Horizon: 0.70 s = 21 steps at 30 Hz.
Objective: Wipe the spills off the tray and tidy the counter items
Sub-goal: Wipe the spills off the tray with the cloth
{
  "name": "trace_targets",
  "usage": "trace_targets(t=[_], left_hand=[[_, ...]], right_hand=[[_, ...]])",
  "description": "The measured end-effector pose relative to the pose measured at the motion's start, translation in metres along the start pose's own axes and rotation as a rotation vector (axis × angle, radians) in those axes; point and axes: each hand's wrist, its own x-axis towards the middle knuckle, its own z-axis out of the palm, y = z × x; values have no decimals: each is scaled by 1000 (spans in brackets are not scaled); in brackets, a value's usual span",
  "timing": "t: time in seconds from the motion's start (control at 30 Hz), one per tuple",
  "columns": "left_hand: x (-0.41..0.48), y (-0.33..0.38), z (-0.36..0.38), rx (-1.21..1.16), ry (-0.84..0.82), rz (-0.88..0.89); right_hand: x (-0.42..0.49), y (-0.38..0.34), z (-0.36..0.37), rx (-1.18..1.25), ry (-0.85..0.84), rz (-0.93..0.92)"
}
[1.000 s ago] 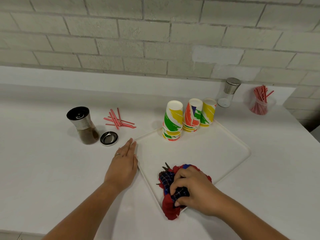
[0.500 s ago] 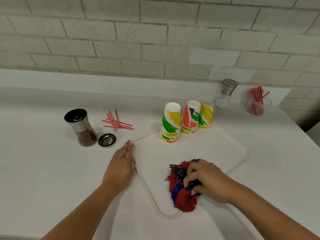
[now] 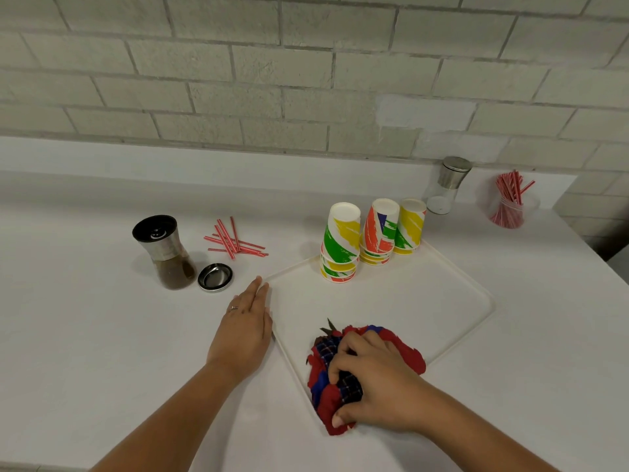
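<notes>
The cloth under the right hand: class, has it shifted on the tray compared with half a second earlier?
Yes. The cloth has slid toward the tray's near-left edge, closer to the left hand.

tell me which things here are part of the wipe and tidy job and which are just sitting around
In the job: tray, cloth under right hand, left hand steadying the tray, loose straws, open grinder, its cap, cup stacks.

Lying about: capped shaker, jar of straws.

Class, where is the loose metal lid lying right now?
In the head view, the metal lid lies on the counter's left side, beside the brown grinder, left of the tray.
</notes>
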Motion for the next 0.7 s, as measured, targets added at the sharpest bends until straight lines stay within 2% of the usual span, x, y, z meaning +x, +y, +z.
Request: trace_targets(t=[0.17, 0.4, 0.7], left_hand=[[0, 0, -1, 7, 1, 12], [0, 0, -2, -8, -2, 11], [0, 1, -2, 5, 5, 12]], right_hand=[[14, -11, 3, -36, 45, 29], [4, 17, -21, -131, -90, 55], [18, -6, 4, -60, 16, 20]])
